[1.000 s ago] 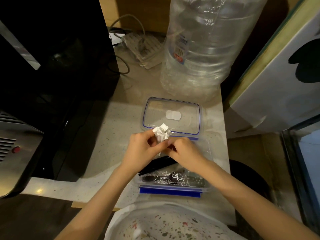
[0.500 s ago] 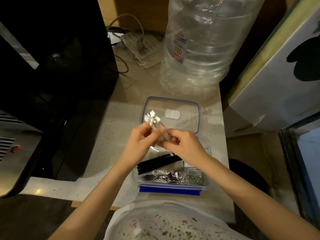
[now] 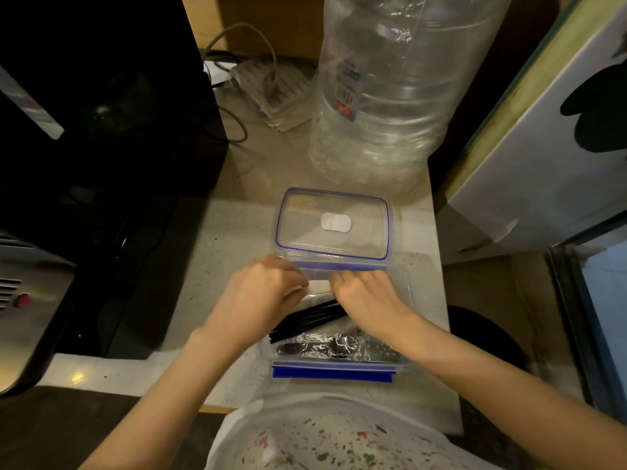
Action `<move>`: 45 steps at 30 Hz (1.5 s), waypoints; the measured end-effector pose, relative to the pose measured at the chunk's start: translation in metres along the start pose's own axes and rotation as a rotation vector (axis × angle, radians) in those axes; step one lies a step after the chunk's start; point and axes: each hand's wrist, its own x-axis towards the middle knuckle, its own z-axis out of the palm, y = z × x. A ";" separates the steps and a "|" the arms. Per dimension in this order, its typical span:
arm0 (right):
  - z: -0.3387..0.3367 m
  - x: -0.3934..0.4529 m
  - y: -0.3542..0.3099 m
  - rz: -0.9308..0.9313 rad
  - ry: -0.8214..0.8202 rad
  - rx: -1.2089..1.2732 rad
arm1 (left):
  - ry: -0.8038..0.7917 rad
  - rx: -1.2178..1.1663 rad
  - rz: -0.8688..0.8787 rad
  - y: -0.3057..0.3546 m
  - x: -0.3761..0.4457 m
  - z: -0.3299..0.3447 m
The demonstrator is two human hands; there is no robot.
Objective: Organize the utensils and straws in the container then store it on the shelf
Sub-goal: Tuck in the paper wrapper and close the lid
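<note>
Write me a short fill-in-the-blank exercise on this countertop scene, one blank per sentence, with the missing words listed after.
1. The container's lid lies on the counter, on the far side of the ____.
2. Both hands, left hand and right hand, press a pale bundle into the container's ____ end.
3. The loose straws under the hands are ____ in colour.
4. Behind the lid stands a large clear ____.

Missing words: container; far; black; bottle

Lid (image 3: 334,223) lies behind the container (image 3: 405,293), water bottle (image 3: 390,96) behind that.
</note>
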 end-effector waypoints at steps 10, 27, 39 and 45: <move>0.016 0.007 -0.010 0.015 -0.015 -0.040 | -0.223 0.357 -0.042 0.015 0.013 0.039; 0.022 -0.004 -0.005 0.007 0.022 0.271 | -0.168 0.257 -0.112 0.005 0.019 0.060; 0.006 -0.015 0.010 0.039 -0.147 0.209 | -0.164 0.275 -0.130 0.006 0.023 0.063; 0.003 -0.014 0.008 0.100 -0.215 0.111 | -0.204 0.207 -0.037 0.007 0.023 0.062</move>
